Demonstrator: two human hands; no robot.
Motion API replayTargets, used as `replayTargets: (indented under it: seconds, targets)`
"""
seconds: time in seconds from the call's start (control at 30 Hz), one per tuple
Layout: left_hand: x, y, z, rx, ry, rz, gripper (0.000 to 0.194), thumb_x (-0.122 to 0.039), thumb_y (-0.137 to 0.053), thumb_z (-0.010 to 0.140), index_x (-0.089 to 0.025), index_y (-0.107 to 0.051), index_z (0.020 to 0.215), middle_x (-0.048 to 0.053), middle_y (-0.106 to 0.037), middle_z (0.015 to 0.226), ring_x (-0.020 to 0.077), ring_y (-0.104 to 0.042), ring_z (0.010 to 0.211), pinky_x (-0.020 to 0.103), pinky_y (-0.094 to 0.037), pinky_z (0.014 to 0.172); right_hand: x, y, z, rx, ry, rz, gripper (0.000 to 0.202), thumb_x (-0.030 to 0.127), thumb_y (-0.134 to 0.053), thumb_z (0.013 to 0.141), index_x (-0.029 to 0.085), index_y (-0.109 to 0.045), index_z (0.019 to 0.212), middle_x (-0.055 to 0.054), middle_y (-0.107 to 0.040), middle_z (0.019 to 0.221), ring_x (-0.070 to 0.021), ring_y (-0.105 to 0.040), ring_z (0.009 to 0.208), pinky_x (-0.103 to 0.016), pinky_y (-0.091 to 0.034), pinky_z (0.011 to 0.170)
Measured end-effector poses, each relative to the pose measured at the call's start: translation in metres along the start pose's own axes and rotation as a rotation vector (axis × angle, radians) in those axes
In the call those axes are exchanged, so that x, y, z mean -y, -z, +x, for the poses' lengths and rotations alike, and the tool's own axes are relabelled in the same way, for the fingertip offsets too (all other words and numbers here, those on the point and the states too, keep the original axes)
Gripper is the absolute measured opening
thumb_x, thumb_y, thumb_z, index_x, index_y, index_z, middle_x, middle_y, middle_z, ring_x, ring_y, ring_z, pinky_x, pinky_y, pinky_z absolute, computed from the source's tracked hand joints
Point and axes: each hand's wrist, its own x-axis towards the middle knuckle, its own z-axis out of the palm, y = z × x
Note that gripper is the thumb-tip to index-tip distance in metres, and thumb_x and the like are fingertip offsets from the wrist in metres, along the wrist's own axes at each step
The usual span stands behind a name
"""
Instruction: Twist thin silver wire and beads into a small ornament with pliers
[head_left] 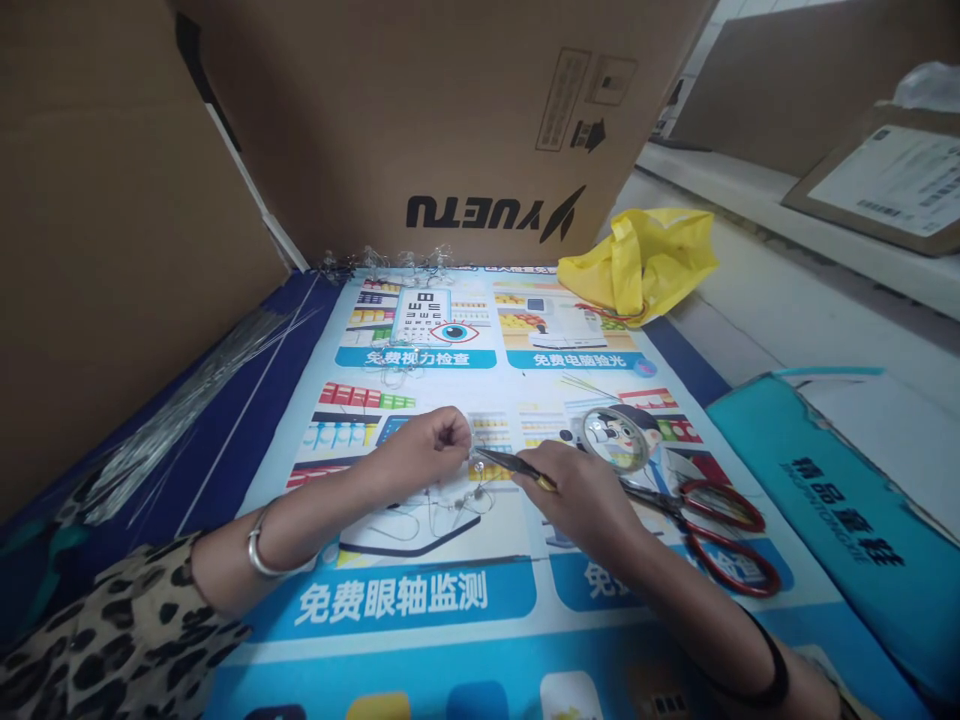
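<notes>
My left hand (pixel 429 445) is closed in a pinch above the printed sheet, its fingertips on a thin wire piece that is mostly hidden. Closed around a pair of needle-nose pliers (pixel 506 461), my right hand (pixel 581 490) points the dark jaws at the left fingertips. The jaws reach the small wire piece there; whether they grip it is too small to tell. Just below the left fingers, a tangle of fine wire with small clear beads (pixel 480 495) lies on the sheet. Red-handled scissors (pixel 731 540) rest beside my right forearm, next to a roll of clear tape (pixel 615 440).
A bundle of thin silvery wires (pixel 187 410) lies at the left. More wire pieces (pixel 405 265) sit at the back against a large cardboard box (pixel 450 120). A yellow bag (pixel 637 265) is at the back right, and a teal box (pixel 825 500) stands on the right.
</notes>
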Motion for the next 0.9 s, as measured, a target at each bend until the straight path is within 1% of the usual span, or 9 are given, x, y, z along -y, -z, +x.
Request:
replayTargets:
  seconds: [0.07, 0.13, 0.2, 0.37, 0.53, 0.77, 0.9]
  targets:
    - [-0.003, -0.001, -0.001, 0.010, 0.054, 0.022, 0.005, -0.022, -0.051, 0.071, -0.019, -0.052, 0.074, -0.006, -0.045, 0.058, 0.0059, -0.035, 0.043, 0.018, -0.024, 0.041, 0.001, 0.000, -0.001, -0.006, 0.005, -0.002, 0.017, 0.028, -0.047, 0.085, 0.021, -0.063, 0.088, -0.003, -0.062, 0.080, -0.0155, -0.056, 0.075, -0.022, -0.035, 0.061]
    - [-0.004, 0.000, -0.001, 0.023, 0.090, 0.056, 0.010, -0.023, -0.050, 0.071, -0.018, -0.056, 0.078, -0.006, -0.044, 0.054, 0.0067, -0.035, 0.042, 0.019, -0.023, 0.040, 0.001, -0.001, -0.002, -0.012, 0.009, -0.012, 0.017, 0.028, -0.047, 0.085, 0.021, -0.062, 0.087, -0.003, -0.062, 0.080, -0.0155, -0.056, 0.074, -0.022, -0.034, 0.060]
    - [-0.004, 0.001, -0.001, 0.037, 0.071, 0.084, 0.013, -0.025, -0.050, 0.072, -0.017, -0.059, 0.078, -0.005, -0.045, 0.053, 0.0072, -0.036, 0.044, 0.019, -0.024, 0.041, 0.001, -0.001, -0.003, -0.016, 0.007, -0.026, 0.017, 0.028, -0.047, 0.085, 0.020, -0.062, 0.087, -0.003, -0.062, 0.081, -0.0155, -0.056, 0.074, -0.022, -0.034, 0.059]
    - [0.000, 0.003, 0.000, 0.078, -0.013, 0.119, 0.013, -0.026, -0.051, 0.072, -0.016, -0.058, 0.069, -0.005, -0.046, 0.056, 0.0064, -0.037, 0.048, 0.017, -0.026, 0.045, 0.002, 0.000, -0.002, -0.002, -0.010, -0.042, 0.017, 0.028, -0.047, 0.085, 0.020, -0.062, 0.088, -0.004, -0.062, 0.082, -0.0159, -0.056, 0.075, -0.022, -0.033, 0.059]
    - [0.001, 0.002, 0.000, 0.075, -0.013, 0.160, 0.014, -0.025, -0.050, 0.072, -0.015, -0.057, 0.067, -0.005, -0.046, 0.055, 0.0058, -0.035, 0.047, 0.017, -0.027, 0.045, 0.003, 0.001, -0.002, 0.017, -0.017, -0.034, 0.017, 0.027, -0.047, 0.084, 0.020, -0.062, 0.088, -0.003, -0.062, 0.082, -0.0157, -0.056, 0.075, -0.022, -0.033, 0.059]
    - [0.006, -0.001, 0.000, -0.016, -0.060, 0.193, 0.008, -0.018, -0.051, 0.067, -0.014, -0.056, 0.063, -0.005, -0.045, 0.055, 0.0050, -0.035, 0.049, 0.016, -0.027, 0.045, 0.002, -0.003, -0.002, -0.010, -0.023, -0.043, 0.016, 0.027, -0.049, 0.083, 0.021, -0.063, 0.088, -0.003, -0.062, 0.081, -0.0166, -0.057, 0.075, -0.023, -0.033, 0.059]
    - [0.006, -0.001, 0.000, -0.044, -0.012, 0.175, 0.006, -0.018, -0.051, 0.068, -0.015, -0.056, 0.065, -0.007, -0.046, 0.050, 0.0041, -0.035, 0.043, 0.015, -0.026, 0.042, 0.003, -0.007, -0.004, -0.059, -0.006, -0.039, 0.015, 0.026, -0.049, 0.083, 0.020, -0.062, 0.088, -0.003, -0.062, 0.080, -0.0172, -0.057, 0.076, -0.024, -0.035, 0.062]
